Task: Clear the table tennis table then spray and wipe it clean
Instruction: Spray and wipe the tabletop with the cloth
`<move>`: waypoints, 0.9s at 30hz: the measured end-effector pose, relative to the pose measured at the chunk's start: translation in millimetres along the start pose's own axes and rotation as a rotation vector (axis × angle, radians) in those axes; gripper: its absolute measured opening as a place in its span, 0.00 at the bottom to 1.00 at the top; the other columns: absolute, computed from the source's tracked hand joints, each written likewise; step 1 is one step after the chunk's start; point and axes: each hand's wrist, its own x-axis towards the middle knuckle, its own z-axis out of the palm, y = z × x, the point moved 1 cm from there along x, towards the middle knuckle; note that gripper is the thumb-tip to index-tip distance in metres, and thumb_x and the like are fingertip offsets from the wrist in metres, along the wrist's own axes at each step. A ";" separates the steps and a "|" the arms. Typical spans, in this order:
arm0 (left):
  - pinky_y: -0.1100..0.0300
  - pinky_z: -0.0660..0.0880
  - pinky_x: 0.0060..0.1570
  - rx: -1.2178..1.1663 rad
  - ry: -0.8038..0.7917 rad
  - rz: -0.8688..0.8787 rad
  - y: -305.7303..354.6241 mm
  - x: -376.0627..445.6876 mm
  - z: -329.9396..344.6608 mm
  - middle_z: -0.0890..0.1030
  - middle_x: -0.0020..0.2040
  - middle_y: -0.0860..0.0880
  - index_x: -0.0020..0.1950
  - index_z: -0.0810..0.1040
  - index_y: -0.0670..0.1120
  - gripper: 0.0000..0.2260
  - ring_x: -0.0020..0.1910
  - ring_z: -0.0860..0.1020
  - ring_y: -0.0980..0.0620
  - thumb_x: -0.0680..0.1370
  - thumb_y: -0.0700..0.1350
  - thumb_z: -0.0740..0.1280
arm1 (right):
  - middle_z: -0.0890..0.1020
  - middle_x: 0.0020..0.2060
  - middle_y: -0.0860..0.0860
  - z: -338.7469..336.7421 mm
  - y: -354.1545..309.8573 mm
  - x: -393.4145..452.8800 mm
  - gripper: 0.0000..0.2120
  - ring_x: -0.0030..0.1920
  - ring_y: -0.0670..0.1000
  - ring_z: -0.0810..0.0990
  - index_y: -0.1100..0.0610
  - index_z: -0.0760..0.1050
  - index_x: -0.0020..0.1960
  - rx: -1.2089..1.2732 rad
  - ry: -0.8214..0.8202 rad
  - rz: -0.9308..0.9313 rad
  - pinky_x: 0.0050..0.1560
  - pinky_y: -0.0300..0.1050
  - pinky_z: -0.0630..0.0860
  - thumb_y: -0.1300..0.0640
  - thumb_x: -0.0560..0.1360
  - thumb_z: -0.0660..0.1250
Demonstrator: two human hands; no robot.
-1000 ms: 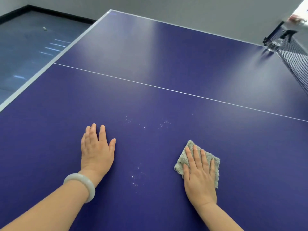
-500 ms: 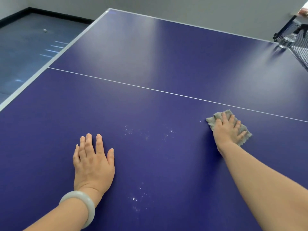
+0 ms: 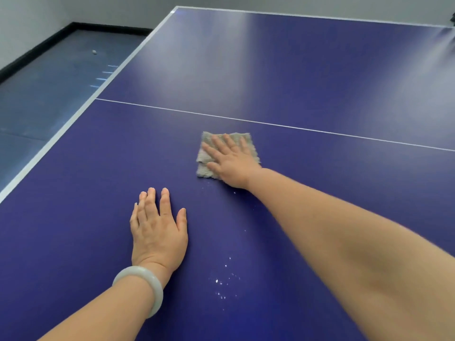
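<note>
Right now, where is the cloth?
Head view: the cloth lies flat on the table under the right hand, just short of the white line.

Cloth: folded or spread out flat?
Folded: the cloth shows a layered edge at its left side under the flat right hand.

- One dark blue tabletop (image 3: 295,77) with white edge lines and a single white centre line.
- One grey folded terry cloth (image 3: 227,142).
- Two bare hands: one left hand (image 3: 157,232), one right hand (image 3: 231,163).
- One pale, smooth stone-like bangle (image 3: 142,286).
- One small white ball (image 3: 94,52) on the floor.
- Two patches of white droplets (image 3: 222,281).
</note>
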 end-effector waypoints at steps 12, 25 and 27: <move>0.49 0.46 0.77 0.029 -0.008 -0.001 2.5 0.2 1.5 0.53 0.79 0.43 0.79 0.54 0.47 0.28 0.79 0.48 0.45 0.81 0.57 0.48 | 0.43 0.80 0.50 19.0 61.6 -119.1 0.27 0.79 0.56 0.39 0.47 0.43 0.80 0.141 0.273 0.833 0.74 0.65 0.35 0.43 0.83 0.40; 0.49 0.46 0.77 0.007 0.002 -0.004 0.7 0.8 2.0 0.53 0.79 0.44 0.79 0.55 0.47 0.28 0.79 0.48 0.45 0.81 0.57 0.50 | 0.45 0.80 0.50 26.7 -20.7 -59.9 0.26 0.79 0.56 0.39 0.38 0.49 0.78 -0.043 0.141 0.102 0.73 0.65 0.34 0.38 0.81 0.46; 0.49 0.47 0.77 0.016 0.001 0.004 1.2 0.3 1.8 0.54 0.79 0.43 0.79 0.55 0.46 0.28 0.79 0.49 0.44 0.81 0.57 0.50 | 0.44 0.80 0.49 25.3 19.8 -94.1 0.26 0.79 0.55 0.39 0.39 0.48 0.78 -0.029 0.156 0.264 0.74 0.64 0.35 0.38 0.81 0.45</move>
